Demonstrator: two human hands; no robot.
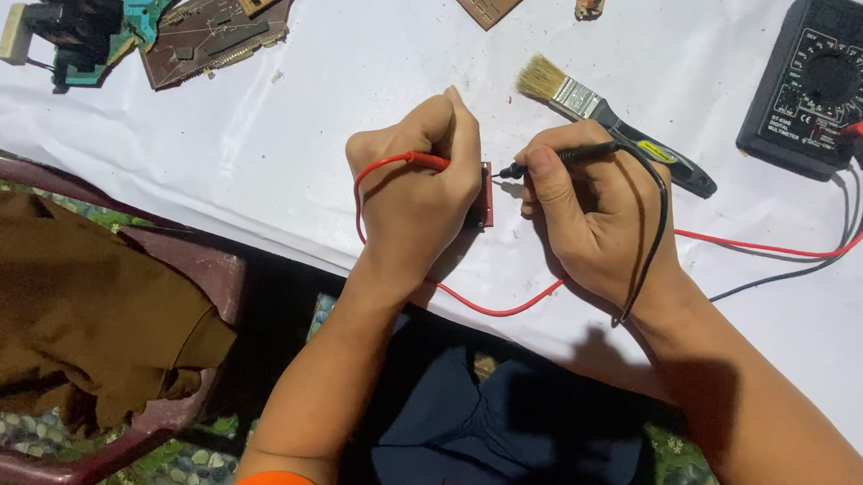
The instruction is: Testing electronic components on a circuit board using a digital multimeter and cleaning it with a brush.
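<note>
Hands (497, 192) around small red board (488, 195)

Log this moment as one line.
left hand: red probe, small board | right hand: black probe | meter right

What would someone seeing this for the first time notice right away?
Two hands meet at the middle of the white table: the left hand grips a red probe, the right hand a black probe, both at a small reddish board. A black multimeter lies at upper right, a paintbrush just behind the hands.
</note>
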